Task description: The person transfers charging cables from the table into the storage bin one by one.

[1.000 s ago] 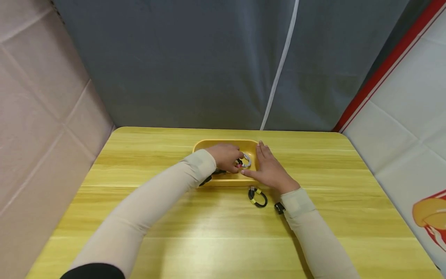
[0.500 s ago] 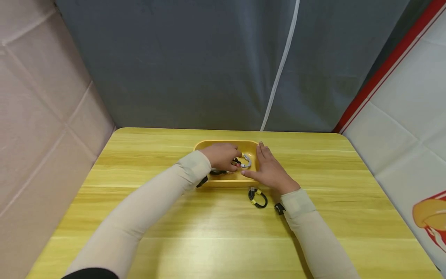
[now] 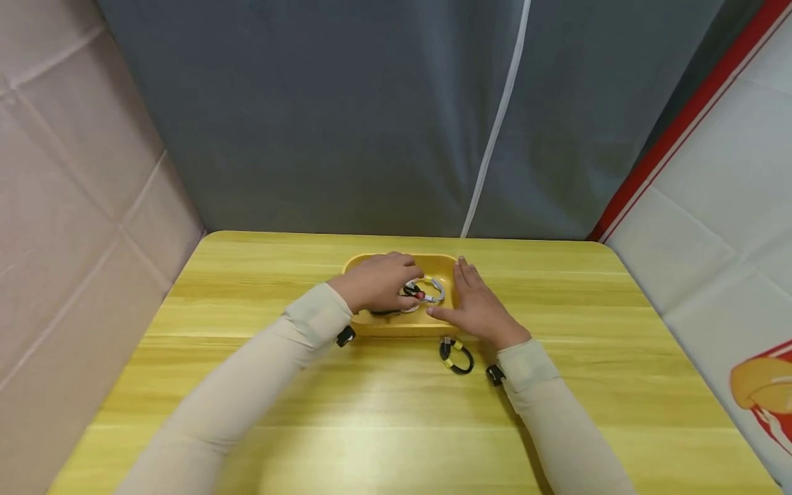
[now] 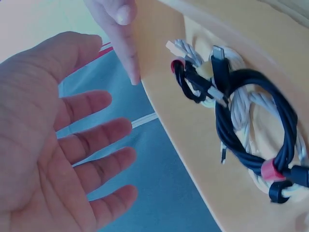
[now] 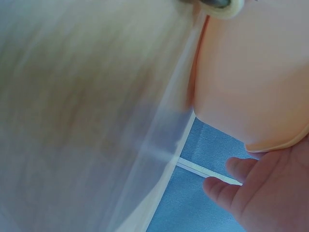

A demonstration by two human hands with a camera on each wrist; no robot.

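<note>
A yellow tray [image 3: 396, 325] sits at the middle of the wooden table [image 3: 396, 412]. Inside it lie coiled cables [image 3: 427, 292], black and white, bound with red and yellow ties. In the left wrist view the black cable [image 4: 251, 130] crosses a white one [image 4: 240, 104] against the tray floor [image 4: 193, 145]. My left hand [image 3: 374, 282] hovers over the tray's left half, its palm and spread fingers [image 4: 63, 145] holding nothing. My right hand [image 3: 476, 306] lies flat against the tray's right wall [image 5: 251, 87], fingers straight. One of its digits [image 4: 118, 34] touches the rim.
A small black coiled cable with yellow ties [image 3: 456, 354] lies on the table just in front of the tray, near my right wrist. A grey curtain [image 3: 371, 103] with a white cord [image 3: 495, 117] hangs behind. A pink padded wall [image 3: 62, 172] stands left, a printed banner [image 3: 711, 206] right.
My left hand has let go of the cable bundle and drawn back to the left, leaving the cables lying in the tray. My right hand has stayed against the tray.
</note>
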